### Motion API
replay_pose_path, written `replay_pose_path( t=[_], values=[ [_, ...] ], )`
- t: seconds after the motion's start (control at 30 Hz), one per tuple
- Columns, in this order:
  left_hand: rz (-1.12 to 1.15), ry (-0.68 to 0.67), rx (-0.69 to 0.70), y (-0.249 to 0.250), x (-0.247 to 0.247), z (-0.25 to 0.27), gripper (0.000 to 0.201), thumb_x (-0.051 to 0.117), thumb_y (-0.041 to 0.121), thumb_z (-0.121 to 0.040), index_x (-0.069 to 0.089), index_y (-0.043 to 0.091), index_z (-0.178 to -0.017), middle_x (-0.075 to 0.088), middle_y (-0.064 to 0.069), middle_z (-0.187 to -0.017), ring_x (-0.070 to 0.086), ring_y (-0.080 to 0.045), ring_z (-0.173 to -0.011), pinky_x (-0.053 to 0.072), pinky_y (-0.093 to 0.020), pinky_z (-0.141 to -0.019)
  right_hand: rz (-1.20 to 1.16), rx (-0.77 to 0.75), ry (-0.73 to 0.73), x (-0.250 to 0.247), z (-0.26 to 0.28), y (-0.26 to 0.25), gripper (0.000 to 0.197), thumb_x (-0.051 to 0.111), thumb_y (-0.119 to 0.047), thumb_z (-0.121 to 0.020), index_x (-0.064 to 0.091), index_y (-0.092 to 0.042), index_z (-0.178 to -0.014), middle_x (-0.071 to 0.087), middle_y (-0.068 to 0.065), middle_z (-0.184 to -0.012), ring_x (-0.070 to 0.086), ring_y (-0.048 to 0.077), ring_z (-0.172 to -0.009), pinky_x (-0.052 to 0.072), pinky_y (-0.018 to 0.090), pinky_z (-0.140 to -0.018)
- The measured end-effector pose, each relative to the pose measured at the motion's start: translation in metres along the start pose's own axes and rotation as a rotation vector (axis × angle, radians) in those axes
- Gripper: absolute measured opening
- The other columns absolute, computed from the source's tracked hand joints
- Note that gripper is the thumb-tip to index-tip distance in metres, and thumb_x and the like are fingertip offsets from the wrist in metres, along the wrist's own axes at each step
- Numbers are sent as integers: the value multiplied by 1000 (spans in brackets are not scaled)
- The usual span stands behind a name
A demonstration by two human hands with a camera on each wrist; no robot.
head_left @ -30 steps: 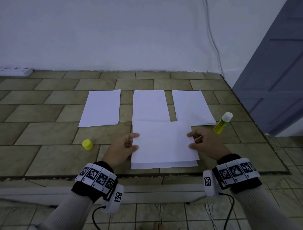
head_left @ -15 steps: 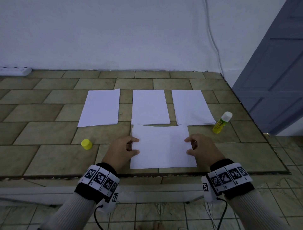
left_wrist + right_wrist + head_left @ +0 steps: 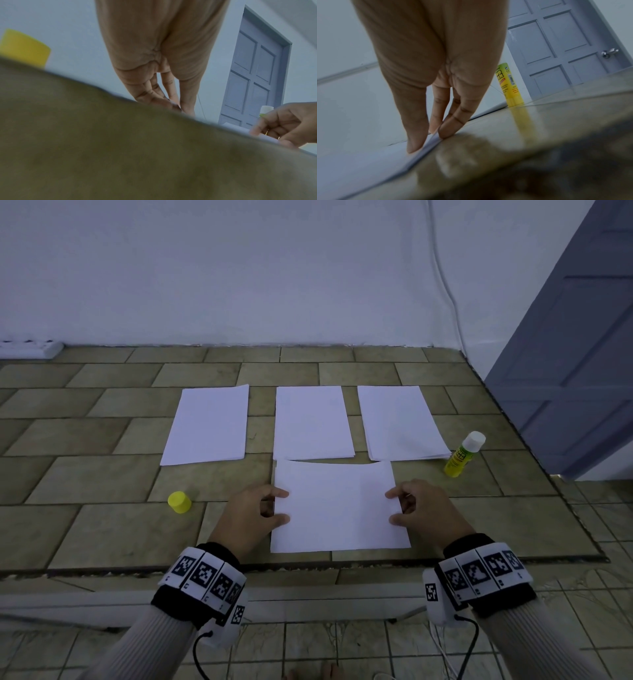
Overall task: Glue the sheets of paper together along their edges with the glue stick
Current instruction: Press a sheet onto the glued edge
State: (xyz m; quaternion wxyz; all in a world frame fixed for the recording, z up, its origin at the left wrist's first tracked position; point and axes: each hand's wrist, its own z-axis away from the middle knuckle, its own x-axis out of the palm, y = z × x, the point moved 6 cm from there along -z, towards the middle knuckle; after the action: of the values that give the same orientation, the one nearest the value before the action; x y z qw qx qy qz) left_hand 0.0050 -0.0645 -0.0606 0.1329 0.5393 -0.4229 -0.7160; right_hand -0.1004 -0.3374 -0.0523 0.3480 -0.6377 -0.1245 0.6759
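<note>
Head view, left to right | yellow cap [image 3: 179, 502] off, set aside | left hand [image 3: 250, 513] and right hand [image 3: 423, 510] pinch the stacked sheets [image 3: 337, 506] at opposite edges, likely squaring them | glue stick [image 3: 464, 454] upright, uncapped, far right | right wrist view alone shows fingertips [image 3: 414, 146] pressing the sheet edge.

Only readable stuff you've got is on the glue stick [image 3: 509, 83]: the right wrist view shows part of a "CE" mark and big letters that look like "ue" over "ick", probably "Glue Stick". The smaller print there is too blurry.
</note>
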Motion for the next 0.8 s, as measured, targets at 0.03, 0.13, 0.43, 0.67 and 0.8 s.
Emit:
replay_pose_path(
  t=[0.03, 0.13, 0.43, 0.67, 0.8],
  values=[
    [5, -1, -2, -1, 0, 0, 36, 78, 19, -81, 66, 22, -115, 57, 12, -103, 52, -3, -94, 37, 0, -70, -11, 2, -1, 0, 0, 0, 39, 77, -11, -76, 64, -14, -112, 56, 1, -102, 57, 14, -86, 49, 20, -77],
    [5, 3, 8, 0, 0, 1, 36, 78, 18, -81, 66, 21, -115, 56, 12, -107, 52, -4, -97, 37, 0, -70, -22, 10, 0, 0, 2, 1, 39, 77, -11, -76, 64, -14, -113, 57, 2, -105, 57, 14, -88, 48, 19, -77],
    [22, 15, 0, -1, -2, 2, 36, 81, 18, -78, 68, 22, -111, 54, 19, -83, 55, 2, -77, 40, -2, -64, -12, 18, -5, 1, 0, 1, 40, 78, -12, -75, 64, -14, -112, 54, 5, -103, 57, 16, -86, 49, 22, -79],
    [2, 18, 10, 0, -3, 3, 36, 82, 18, -76, 68, 23, -109, 56, 18, -82, 56, 1, -76, 40, -1, -63, 9, 29, -20, 1, -1, 0, 40, 77, -13, -77, 64, -14, -114, 52, 4, -103, 56, 16, -87, 49, 23, -81],
    [11, 22, 11, -1, -3, 3, 36, 82, 18, -76, 68, 21, -109, 57, 16, -83, 56, 0, -76, 41, -2, -63, 15, 35, -24, 1, -1, 0, 40, 77, -13, -77, 64, -15, -115, 52, 3, -104, 57, 16, -87, 50, 24, -82]
  ],
)
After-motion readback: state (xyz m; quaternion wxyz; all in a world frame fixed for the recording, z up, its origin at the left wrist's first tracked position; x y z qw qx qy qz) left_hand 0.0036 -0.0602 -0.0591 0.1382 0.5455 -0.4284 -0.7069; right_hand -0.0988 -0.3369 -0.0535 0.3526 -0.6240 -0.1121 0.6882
